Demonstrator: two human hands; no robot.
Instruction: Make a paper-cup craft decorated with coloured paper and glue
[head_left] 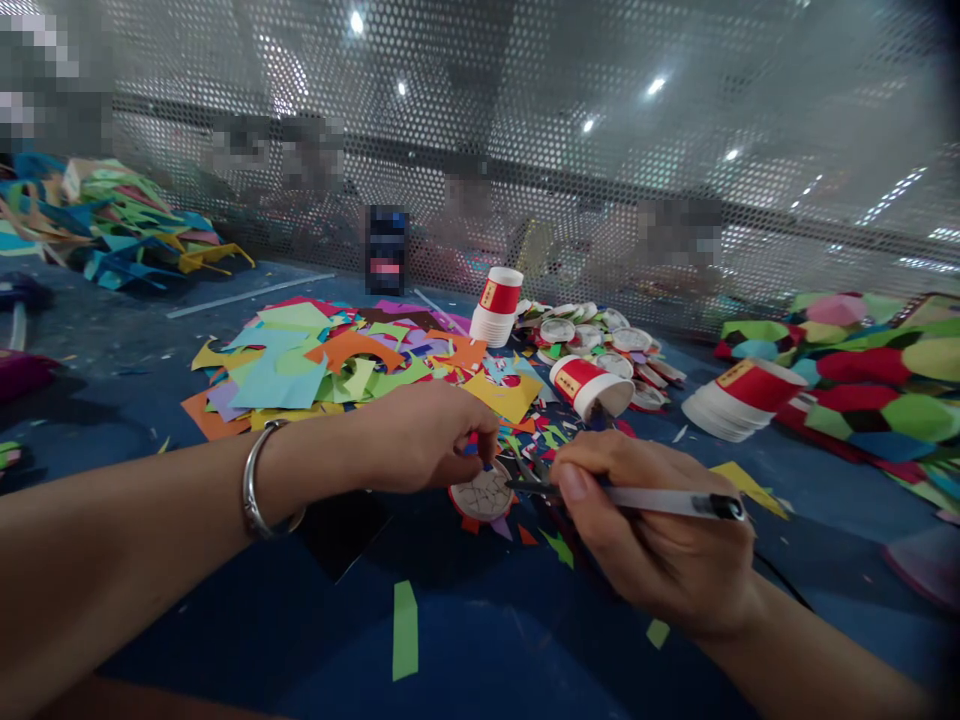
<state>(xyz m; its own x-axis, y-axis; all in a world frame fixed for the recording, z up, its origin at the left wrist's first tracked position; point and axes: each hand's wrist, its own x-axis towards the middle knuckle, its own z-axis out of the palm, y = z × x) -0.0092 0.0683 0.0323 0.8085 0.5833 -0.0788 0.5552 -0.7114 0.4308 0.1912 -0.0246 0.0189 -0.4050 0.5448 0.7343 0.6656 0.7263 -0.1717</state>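
Observation:
A small round white disc [482,494], crossed by dark crack-like lines and edged with orange and red paper, is at the front of the paper heap. My left hand [431,438], with a silver bangle at the wrist, is closed at the disc's upper edge; bits of blue and red show by its fingertips. In my right hand [645,520] is a pen [656,500] with a pale barrel and a black end, its dark tip pointing left at the disc's right edge. Dark pointed blades [529,467] show just beyond the pen tip; their handle is hidden.
Coloured paper scraps [285,350] heap behind my left hand. Paper cups stand stacked [499,305]; one cup [589,388] lies tipped, near a pile of round discs [577,325]. Another cup stack [742,395] leans right. Paper piles sit left [142,215] and right [877,375]. A perforated screen [525,130] rises behind.

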